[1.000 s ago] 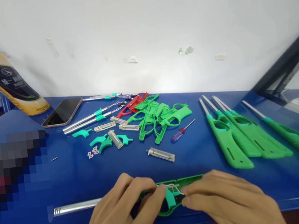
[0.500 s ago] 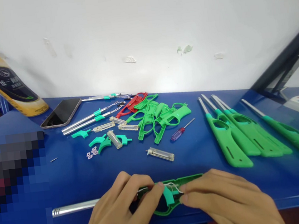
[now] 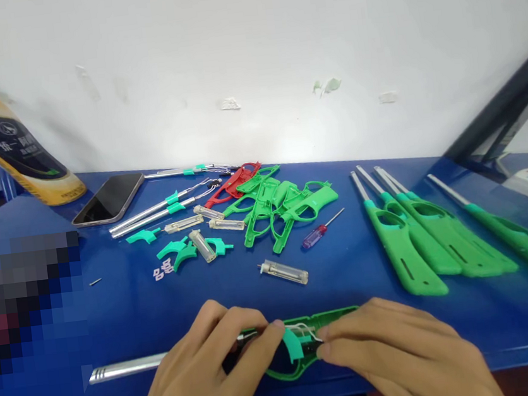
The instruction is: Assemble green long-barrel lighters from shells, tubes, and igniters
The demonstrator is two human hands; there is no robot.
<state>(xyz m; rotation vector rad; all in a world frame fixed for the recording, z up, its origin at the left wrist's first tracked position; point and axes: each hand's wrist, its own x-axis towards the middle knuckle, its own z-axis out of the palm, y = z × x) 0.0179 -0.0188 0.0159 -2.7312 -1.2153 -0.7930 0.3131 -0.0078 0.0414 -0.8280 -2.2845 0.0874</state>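
At the front edge of the table lies a half shell of a green lighter, its inside facing up. My left hand is closed around its neck end, thumb against the turquoise trigger. A silver lighter tube sticks out to the left from under that hand. White wires curve over the shell between the hands. My right hand pinches the shell's inner parts with thumb and forefinger, by a wire end and a small black part; the fingers hide much of it.
Beyond the hands lie a clear fuel tank, a screwdriver, loose triggers, green shell halves and red ones. Several assembled lighters rest at right. A phone and yellow bottle stand far left.
My left hand has shifted slightly left, and the silver tube and turquoise trigger have moved a little left too. The right hand stays nearly in place, still pinching.
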